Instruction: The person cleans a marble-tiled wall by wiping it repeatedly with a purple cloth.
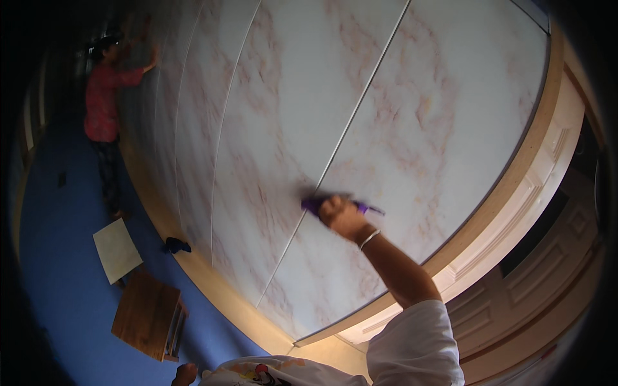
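My right hand (342, 217), with a bangle at its wrist, is closed around a purple brush-like tool (311, 204). The tool lies against or very near a marble-patterned wall panel (314, 120), across the pale seam strip (333, 159) between two panels; its working side is blurred and partly hidden by my fingers. Down at the lower edge, beside my white shirt, my left hand (186, 373) is curled, away from the wall. Whether it holds anything cannot be told.
Another person (104, 101) in a red top stands at the far left, hands at the wall. A wooden stool (147, 313), a pale board (117, 250) and a dark cloth (177, 245) are near the wall's base. A panelled door (521, 284) is at the right.
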Tool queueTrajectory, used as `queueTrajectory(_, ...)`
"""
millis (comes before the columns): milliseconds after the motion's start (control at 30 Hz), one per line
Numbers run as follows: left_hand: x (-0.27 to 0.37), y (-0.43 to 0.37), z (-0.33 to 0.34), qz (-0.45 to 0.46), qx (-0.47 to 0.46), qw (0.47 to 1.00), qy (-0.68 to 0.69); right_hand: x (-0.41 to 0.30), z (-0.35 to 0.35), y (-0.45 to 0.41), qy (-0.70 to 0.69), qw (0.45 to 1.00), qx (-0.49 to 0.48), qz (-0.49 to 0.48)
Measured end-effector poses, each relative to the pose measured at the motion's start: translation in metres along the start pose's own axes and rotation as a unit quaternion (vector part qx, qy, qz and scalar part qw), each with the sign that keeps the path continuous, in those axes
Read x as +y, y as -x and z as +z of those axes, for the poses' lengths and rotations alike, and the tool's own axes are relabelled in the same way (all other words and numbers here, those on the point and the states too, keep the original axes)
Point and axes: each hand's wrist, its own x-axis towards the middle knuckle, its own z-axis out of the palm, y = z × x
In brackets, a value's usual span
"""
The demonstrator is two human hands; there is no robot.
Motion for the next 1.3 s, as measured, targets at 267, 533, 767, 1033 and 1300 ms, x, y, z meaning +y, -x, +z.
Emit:
queueTrajectory(267, -0.025, 0.000, 0.020, -0.010, 0.024, 0.999, -0.045, -0.014, -0.021, 0.072, -0.022, 0.995, -0.071, -0.073)
queueTrajectory(533, -0.018, 0.001, 0.032, -0.010, 0.068, 0.995, -0.070, 0.218, -0.219, 0.071, 0.331, 0.910, 0.142, 0.204)
queueTrajectory(767, -0.029, -0.011, 0.063, 0.011, 0.135, 0.980, -0.147, 0.300, -0.309, 0.049, 0.410, 0.749, 0.200, 0.480)
queueTrajectory(1033, -0.025, -0.022, 0.042, -0.032, 0.101, 0.993, -0.054, 0.300, -0.255, -0.059, 0.329, 0.813, 0.267, 0.399)
queueTrajectory(1300, -0.033, -0.015, 0.027, -0.041, 0.094, 0.994, -0.042, 0.259, -0.187, -0.152, 0.270, 0.880, 0.243, 0.306)
